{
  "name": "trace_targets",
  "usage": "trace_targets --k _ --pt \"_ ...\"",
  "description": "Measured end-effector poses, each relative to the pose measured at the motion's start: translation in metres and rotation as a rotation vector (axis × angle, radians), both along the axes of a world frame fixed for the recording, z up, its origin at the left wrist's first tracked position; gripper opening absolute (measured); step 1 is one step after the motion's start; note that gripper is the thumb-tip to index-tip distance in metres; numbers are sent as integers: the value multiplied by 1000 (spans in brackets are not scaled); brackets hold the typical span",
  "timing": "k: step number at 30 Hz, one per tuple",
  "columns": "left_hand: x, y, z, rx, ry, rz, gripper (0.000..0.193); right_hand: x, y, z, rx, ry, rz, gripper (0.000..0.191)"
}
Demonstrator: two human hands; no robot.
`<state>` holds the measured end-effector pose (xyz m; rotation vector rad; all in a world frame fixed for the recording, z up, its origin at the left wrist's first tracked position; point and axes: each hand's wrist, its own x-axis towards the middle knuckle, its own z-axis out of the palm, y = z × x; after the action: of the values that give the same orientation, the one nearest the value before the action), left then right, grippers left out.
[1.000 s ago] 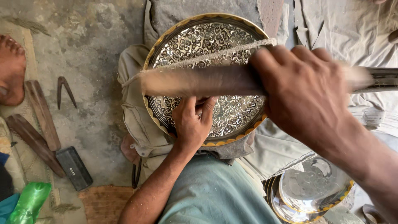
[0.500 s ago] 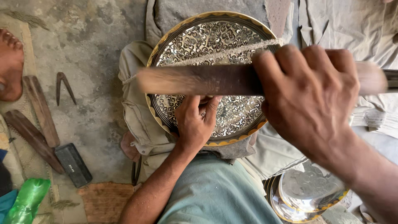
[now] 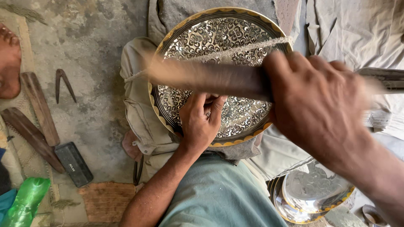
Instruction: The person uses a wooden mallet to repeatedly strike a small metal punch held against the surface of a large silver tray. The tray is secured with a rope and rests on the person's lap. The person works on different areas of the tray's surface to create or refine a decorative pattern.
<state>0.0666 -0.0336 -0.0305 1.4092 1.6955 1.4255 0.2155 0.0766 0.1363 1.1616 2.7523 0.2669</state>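
I am sitting over a rough grey concrete floor (image 3: 90,38), stained and patchy, with soft daylight falling evenly on it. A woven mat (image 3: 105,201) is lying at its lower edge, and pale crumpled cloth (image 3: 353,33) is spreading across the upper right. A strip of coarse matting (image 3: 21,151) is running along the left side.

Glossy engraved metal plate (image 3: 219,54) with a brass-yellow rim; a matt wooden mallet (image 3: 210,77) above it, rough grey concrete floor (image 3: 97,50) to its left.
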Motion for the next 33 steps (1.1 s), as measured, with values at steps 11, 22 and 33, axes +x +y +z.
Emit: trace_targets --k 11,22,33 --pt "2 -2 -19 -4 -4 -11 19 -16 4 16 -47 25 -53 10" --pt "-3 -8 -17 -201 107 69 22 1 -19 20 278 135 139 24" --pt "-7 0 13 -28 -84 -23 17 4 -11 16 -267 572 -52 56"
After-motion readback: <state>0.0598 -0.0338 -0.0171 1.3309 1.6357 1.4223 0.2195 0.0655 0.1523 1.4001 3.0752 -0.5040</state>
